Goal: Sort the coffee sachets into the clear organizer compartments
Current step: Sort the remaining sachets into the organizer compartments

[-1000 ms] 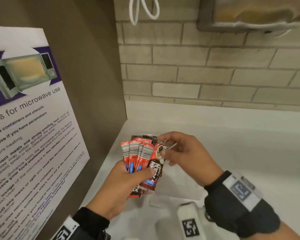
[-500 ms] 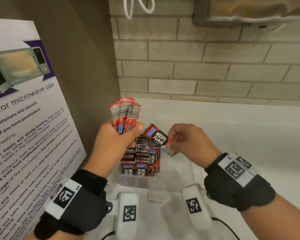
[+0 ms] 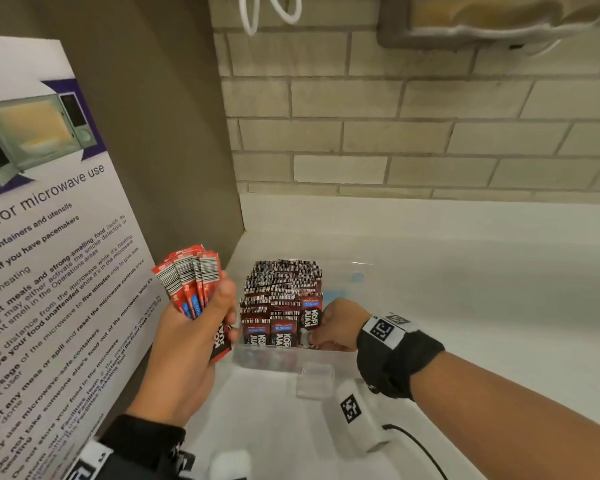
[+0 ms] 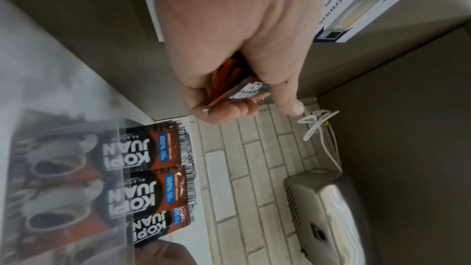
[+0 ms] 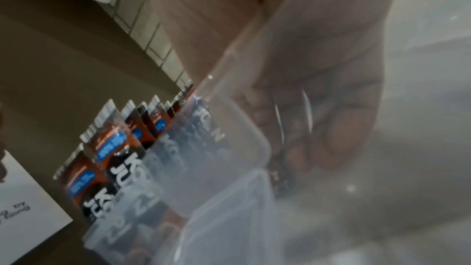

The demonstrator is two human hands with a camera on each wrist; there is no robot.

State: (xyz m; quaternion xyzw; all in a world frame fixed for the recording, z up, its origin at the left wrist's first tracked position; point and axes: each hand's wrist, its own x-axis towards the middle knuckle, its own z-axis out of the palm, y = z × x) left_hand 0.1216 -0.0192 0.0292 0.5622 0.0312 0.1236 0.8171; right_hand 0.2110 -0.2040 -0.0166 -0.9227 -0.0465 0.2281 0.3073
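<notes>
A clear organizer [image 3: 340,358] sits on the white counter, packed with rows of upright dark-red Kopi Juan sachets [image 3: 281,299]. My right hand [image 3: 312,339] reaches into its front right corner and pinches the lower end of one sachet [image 3: 310,315], which stands next to the front row. In the right wrist view the curled fingers [image 5: 331,128] show blurred through the organizer's wall [image 5: 229,168]. My left hand [image 3: 219,317] hovers left of the organizer and grips a fanned bunch of sachets [image 3: 187,282], barcode ends up. The left wrist view shows that bunch [image 4: 237,92] clamped in the fist above the stored sachets [image 4: 142,168].
A brown side panel with a microwave-use poster [image 3: 49,237] stands close on the left. A brick wall [image 3: 395,133] rises behind, with a white cord [image 3: 271,12] and a steel dispenser [image 3: 482,19] overhead. White counter [image 3: 482,306] stretches right. A black cable [image 3: 416,448] trails near my right wrist.
My right hand has lowered the single sachet into the organizer's front right corner. The left hand has shifted its bunch left, away from above the organizer.
</notes>
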